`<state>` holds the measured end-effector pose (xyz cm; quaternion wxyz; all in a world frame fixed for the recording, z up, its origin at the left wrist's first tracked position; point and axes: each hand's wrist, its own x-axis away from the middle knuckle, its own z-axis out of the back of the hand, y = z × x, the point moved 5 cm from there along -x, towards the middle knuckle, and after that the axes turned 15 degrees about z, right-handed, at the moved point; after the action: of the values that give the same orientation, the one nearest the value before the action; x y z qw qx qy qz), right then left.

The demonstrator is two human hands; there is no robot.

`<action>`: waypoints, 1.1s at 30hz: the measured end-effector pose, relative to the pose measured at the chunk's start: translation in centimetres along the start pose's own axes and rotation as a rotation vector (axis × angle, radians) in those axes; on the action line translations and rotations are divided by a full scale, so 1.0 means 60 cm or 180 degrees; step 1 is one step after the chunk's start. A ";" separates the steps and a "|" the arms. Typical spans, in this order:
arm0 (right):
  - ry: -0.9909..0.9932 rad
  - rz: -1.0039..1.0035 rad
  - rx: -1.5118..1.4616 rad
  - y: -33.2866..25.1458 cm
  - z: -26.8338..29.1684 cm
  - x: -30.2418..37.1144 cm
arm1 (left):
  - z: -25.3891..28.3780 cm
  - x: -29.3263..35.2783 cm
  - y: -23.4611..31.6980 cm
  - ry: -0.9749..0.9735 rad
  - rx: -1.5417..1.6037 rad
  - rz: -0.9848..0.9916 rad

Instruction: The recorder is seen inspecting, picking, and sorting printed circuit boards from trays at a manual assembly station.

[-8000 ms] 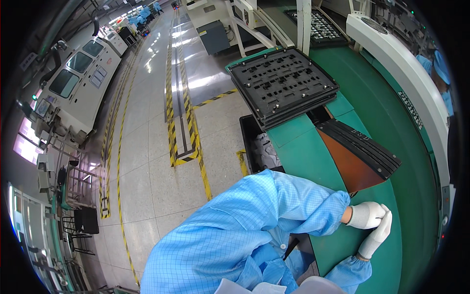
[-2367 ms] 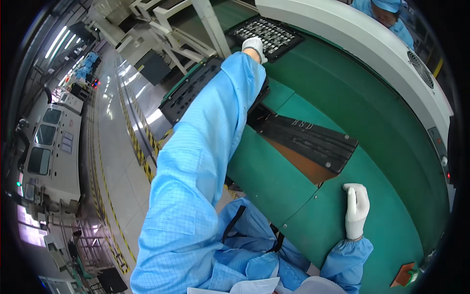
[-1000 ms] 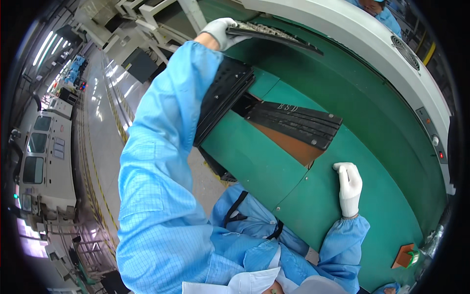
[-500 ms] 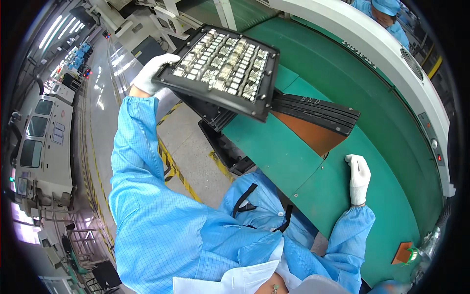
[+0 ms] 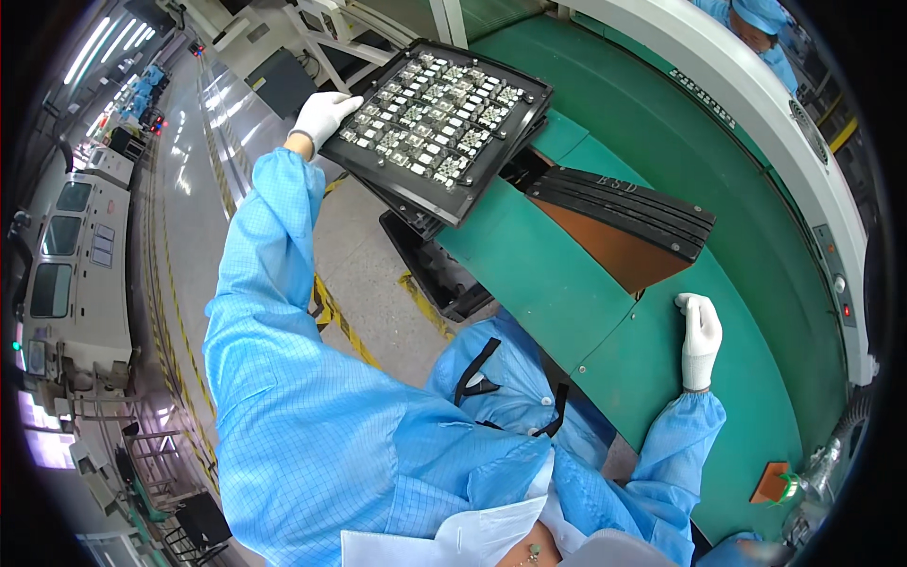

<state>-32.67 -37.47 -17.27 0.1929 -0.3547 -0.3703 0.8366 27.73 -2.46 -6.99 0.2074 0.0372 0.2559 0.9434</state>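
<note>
My left hand (image 5: 324, 120), in a white glove, grips the left edge of a black tray (image 5: 350, 156), its fingertips over the rim. Rows of small circuit boards with silvery parts (image 5: 436, 111) fill the tray. Beneath it show the edges of more black trays (image 5: 404, 210), at the far left end of the green bench (image 5: 529, 274); whether it touches them I cannot tell. My right hand (image 5: 699, 338), also gloved in white, rests closed on the bench near the right side, with nothing visible in it.
A brown wedge-shaped stand topped by black slats (image 5: 628, 208) sits mid-bench. Below the trays is a black bin (image 5: 444, 279). A white machine frame (image 5: 746, 104) curves along the far side, with a person in blue (image 5: 756, 28) beyond. A small brown block (image 5: 770, 482) lies at lower right.
The tray in my left hand has turned from a tilt to nearly level above the other trays. My left hand moved slightly right. My right hand stays closed on the bench.
</note>
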 end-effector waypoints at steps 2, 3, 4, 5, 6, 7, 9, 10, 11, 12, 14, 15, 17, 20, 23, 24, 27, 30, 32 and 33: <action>-0.0006 -0.0051 -0.0033 0.000 0.001 0.001 | -0.008 -0.010 0.000 0.0121 -0.0103 -0.0178; -0.0017 -0.0055 0.0012 -0.001 0.002 0.001 | -0.013 -0.017 -0.006 0.0013 0.0017 -0.0045; -0.0046 -0.0047 0.0046 -0.002 0.002 0.001 | -0.012 -0.024 -0.005 0.0085 0.0058 -0.0169; -0.0070 -0.0022 0.0099 -0.004 0.002 0.000 | -0.011 -0.030 -0.005 0.0161 0.0084 -0.0248; -0.0077 -0.0023 0.0051 -0.003 0.001 -0.003 | -0.012 -0.039 -0.007 0.0140 -0.0013 -0.0240; -0.0076 -0.0021 0.0037 -0.005 0.000 -0.003 | -0.014 -0.045 -0.009 0.0115 0.0033 -0.0283; -0.0081 -0.0048 0.0032 -0.006 0.000 -0.003 | -0.024 -0.058 -0.016 0.0000 0.0117 -0.0238; -0.0077 -0.0066 0.0043 -0.007 0.000 -0.002 | -0.030 -0.062 -0.022 -0.0026 0.0115 -0.0176; -0.0070 -0.0068 0.0080 -0.007 0.001 -0.002 | -0.036 -0.067 -0.027 -0.0064 0.0124 -0.0095; -0.0076 -0.0087 0.0077 -0.007 0.001 -0.001 | -0.041 -0.070 -0.032 -0.0095 0.0134 -0.0008; -0.0110 -0.0080 0.0131 -0.007 0.001 -0.001 | -0.042 -0.079 -0.034 -0.0025 0.0095 -0.0019; -0.0099 -0.0090 0.0124 -0.007 0.002 -0.001 | -0.040 -0.083 -0.036 0.0008 0.0090 0.0017; -0.0118 -0.0057 0.0167 -0.007 0.001 -0.001 | -0.035 -0.089 -0.032 0.0075 -0.0079 -0.0090; -0.0088 -0.0132 0.0122 -0.003 0.000 0.000 | -0.032 -0.091 -0.030 0.0162 -0.0168 -0.0111; -0.0078 -0.0176 0.0065 0.003 0.002 0.004 | -0.038 -0.086 -0.041 0.0190 -0.0108 0.0117; -0.0100 -0.0241 0.0084 0.007 0.002 0.004 | -0.038 -0.086 -0.044 0.0292 -0.0110 0.0162; -0.0058 -0.0334 0.0084 0.012 0.003 0.003 | -0.017 -0.086 -0.042 0.0626 -0.0245 -0.0172; 0.0036 -0.0353 0.0083 -0.011 -0.004 0.001 | 0.047 -0.076 -0.046 0.0998 0.0206 -0.0326; 0.0000 0.0111 0.0395 -0.061 -0.021 -0.002 | 0.076 -0.051 -0.049 0.0948 0.0198 -0.0149; 0.0017 0.0122 0.0608 -0.087 -0.033 -0.002 | 0.082 -0.023 -0.040 0.0880 0.0376 -0.0512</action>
<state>-30.82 -33.22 -14.21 0.2109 -0.3439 -0.2815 0.8706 30.74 1.16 -3.85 0.2425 -0.1014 0.3392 0.9032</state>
